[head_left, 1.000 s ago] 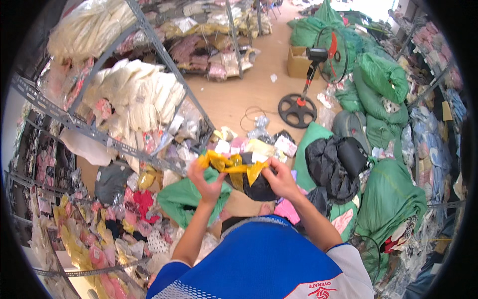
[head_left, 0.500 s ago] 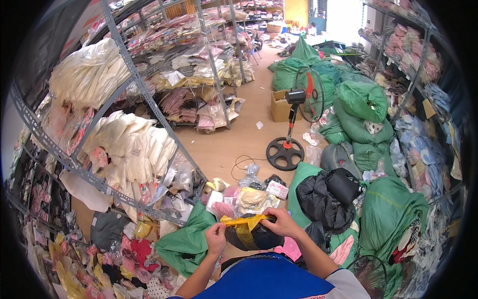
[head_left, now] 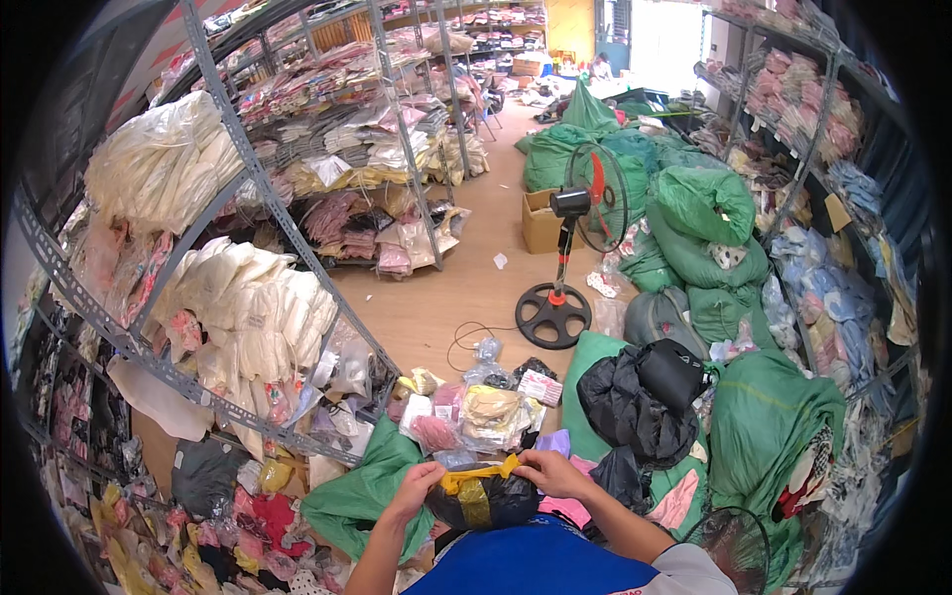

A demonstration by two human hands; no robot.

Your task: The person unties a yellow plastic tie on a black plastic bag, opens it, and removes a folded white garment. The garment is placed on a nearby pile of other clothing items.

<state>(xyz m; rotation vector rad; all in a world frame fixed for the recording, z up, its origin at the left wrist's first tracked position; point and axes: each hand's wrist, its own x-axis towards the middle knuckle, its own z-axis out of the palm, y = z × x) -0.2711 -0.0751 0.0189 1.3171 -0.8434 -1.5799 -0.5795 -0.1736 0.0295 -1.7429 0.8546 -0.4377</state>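
Note:
Low in front of my body is a rounded black plastic package (head_left: 508, 501) with a yellow band down its front. A yellow strip (head_left: 476, 478) runs along its top edge, between my hands. My left hand (head_left: 415, 490) pinches the package's upper left corner, at the end of the strip. At the upper right, my right hand (head_left: 555, 474) has its fingers closed on the package near the other end of the strip. What the package contains is hidden.
Bagged garments (head_left: 491, 412) lie on the floor just ahead. Left stands a metal rack (head_left: 273, 213) of plastic-wrapped clothes; a green sack (head_left: 372, 496) lies below it. A pedestal fan (head_left: 560, 268) stands ahead. Black bags (head_left: 635, 397) and stuffed green sacks (head_left: 773, 426) crowd the right.
Both hands and the package have come lower, closer to my body. The yellow strip's right end now sticks up beside my right fingers. The whole surroundings have shifted slightly left in view.

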